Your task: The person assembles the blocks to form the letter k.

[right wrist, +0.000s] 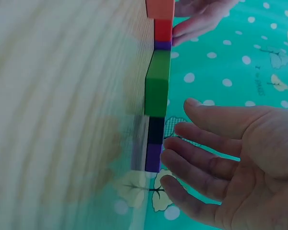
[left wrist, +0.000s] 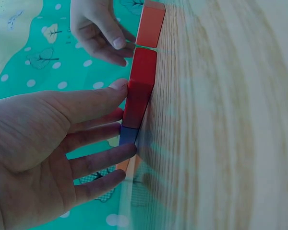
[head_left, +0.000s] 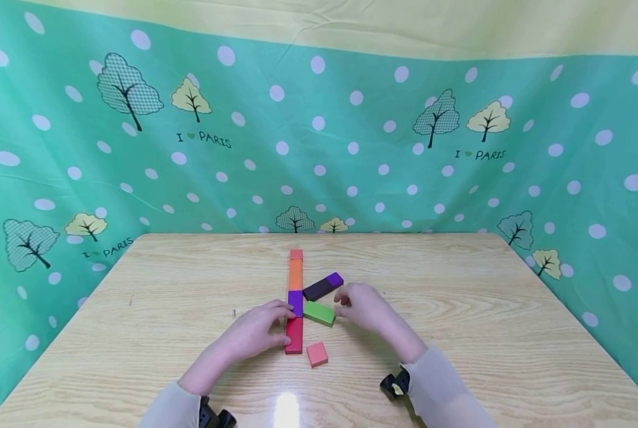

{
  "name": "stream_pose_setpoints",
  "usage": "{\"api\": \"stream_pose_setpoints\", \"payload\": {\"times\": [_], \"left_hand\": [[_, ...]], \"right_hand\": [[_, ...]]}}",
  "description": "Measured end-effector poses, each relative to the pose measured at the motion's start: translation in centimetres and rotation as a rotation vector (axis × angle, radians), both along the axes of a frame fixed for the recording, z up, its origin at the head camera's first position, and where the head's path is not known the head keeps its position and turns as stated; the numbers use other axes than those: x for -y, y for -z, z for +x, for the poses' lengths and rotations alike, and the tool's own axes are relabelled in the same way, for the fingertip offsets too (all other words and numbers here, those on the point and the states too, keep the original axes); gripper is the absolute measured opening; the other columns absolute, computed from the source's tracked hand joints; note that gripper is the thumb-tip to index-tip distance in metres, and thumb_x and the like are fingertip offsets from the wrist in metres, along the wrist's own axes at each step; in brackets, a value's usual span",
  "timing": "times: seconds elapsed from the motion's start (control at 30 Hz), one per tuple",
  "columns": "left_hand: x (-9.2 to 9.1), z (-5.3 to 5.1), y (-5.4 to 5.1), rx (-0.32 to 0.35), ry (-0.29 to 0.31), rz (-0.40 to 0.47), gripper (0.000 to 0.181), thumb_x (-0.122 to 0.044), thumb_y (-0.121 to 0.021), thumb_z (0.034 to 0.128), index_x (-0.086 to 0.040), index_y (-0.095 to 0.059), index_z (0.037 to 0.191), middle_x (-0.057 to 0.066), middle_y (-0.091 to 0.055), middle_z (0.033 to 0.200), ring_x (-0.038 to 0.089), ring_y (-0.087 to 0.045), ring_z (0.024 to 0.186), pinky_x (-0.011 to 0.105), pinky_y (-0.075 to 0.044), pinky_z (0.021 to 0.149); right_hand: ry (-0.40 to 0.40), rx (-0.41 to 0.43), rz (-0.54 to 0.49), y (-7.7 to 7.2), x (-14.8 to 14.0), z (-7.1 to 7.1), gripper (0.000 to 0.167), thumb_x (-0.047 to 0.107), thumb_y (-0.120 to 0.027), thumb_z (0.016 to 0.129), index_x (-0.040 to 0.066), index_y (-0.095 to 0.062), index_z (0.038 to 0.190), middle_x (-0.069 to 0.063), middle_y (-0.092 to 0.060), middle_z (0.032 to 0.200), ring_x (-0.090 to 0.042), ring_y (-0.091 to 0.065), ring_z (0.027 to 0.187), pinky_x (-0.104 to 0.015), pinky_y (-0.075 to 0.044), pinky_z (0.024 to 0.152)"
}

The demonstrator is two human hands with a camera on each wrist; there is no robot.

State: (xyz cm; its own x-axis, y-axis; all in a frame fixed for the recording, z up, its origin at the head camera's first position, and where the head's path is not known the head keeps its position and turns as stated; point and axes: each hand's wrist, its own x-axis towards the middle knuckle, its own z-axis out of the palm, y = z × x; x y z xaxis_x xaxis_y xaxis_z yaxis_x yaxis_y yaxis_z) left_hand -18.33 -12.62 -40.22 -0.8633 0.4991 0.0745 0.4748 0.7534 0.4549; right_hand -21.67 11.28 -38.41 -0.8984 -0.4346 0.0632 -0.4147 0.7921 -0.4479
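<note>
A straight row of blocks runs away from me, with a red block point(head_left: 294, 336) nearest, then a purple block point(head_left: 296, 303), an orange block point(head_left: 296, 274) and a small coral block point(head_left: 296, 254). My left hand point(head_left: 259, 333) rests against the row's left side. Its thumb is at the red block point(left wrist: 142, 79), and its fingers reach the purple one. A green block point(head_left: 319, 313) lies slantwise just right of the row. Close to its right end, my right hand point(head_left: 363, 306) hovers with loosely bent fingers, holding nothing.
A black block point(head_left: 319, 289) and a purple block point(head_left: 335, 279) lie end to end on a slant behind the green one. Nearer me, a coral cube point(head_left: 317, 354) sits on the wooden table point(head_left: 431, 267). A patterned teal cloth point(head_left: 351, 119) hangs behind.
</note>
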Motion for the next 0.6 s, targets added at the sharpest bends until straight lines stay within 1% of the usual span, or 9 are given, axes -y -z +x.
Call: {"api": "stream_pose_setpoints", "payload": {"times": [0.1,0.37,0.47,0.6], "left_hand": [[0.0,0.0,0.0,0.001,0.002,0.000,0.042,-0.027,-0.072,0.0764,-0.010,-0.062,0.113,0.002,-0.058,0.119,0.019,-0.057,0.101,0.039,-0.048,0.088],[0.0,0.0,0.0,0.011,-0.009,-0.005,0.041,-0.028,-0.072,0.0767,-0.011,-0.062,0.113,0.001,-0.058,0.118,0.017,-0.057,0.099,0.037,-0.049,0.086],[-0.1,0.0,0.0,0.010,-0.008,-0.004,0.041,-0.028,-0.072,0.0767,-0.011,-0.062,0.112,0.002,-0.058,0.118,0.017,-0.057,0.099,0.037,-0.048,0.087],[-0.1,0.0,0.0,0.006,-0.006,-0.005,0.040,-0.028,-0.072,0.0769,-0.010,-0.062,0.112,0.001,-0.058,0.118,0.016,-0.057,0.098,0.036,-0.049,0.086]], "right_hand": [[-0.013,0.025,-0.005,0.0,0.1,0.5,0.019,0.016,-0.068,0.079,0.005,-0.067,0.095,0.000,-0.062,0.078,-0.010,-0.054,0.070,-0.025,-0.047,0.062],[-0.093,0.084,-0.013,0.0,0.6,1.6,0.020,0.019,-0.071,0.077,0.008,-0.067,0.093,0.005,-0.060,0.076,-0.006,-0.051,0.068,-0.021,-0.045,0.061],[-0.122,0.098,0.001,-0.1,0.7,1.9,0.020,0.020,-0.071,0.077,0.009,-0.067,0.093,0.005,-0.060,0.076,-0.006,-0.052,0.069,-0.021,-0.045,0.062],[-0.134,0.092,0.021,-0.2,0.9,2.3,0.019,0.021,-0.071,0.078,0.010,-0.068,0.093,0.004,-0.062,0.079,-0.007,-0.053,0.071,-0.021,-0.046,0.065]]}}
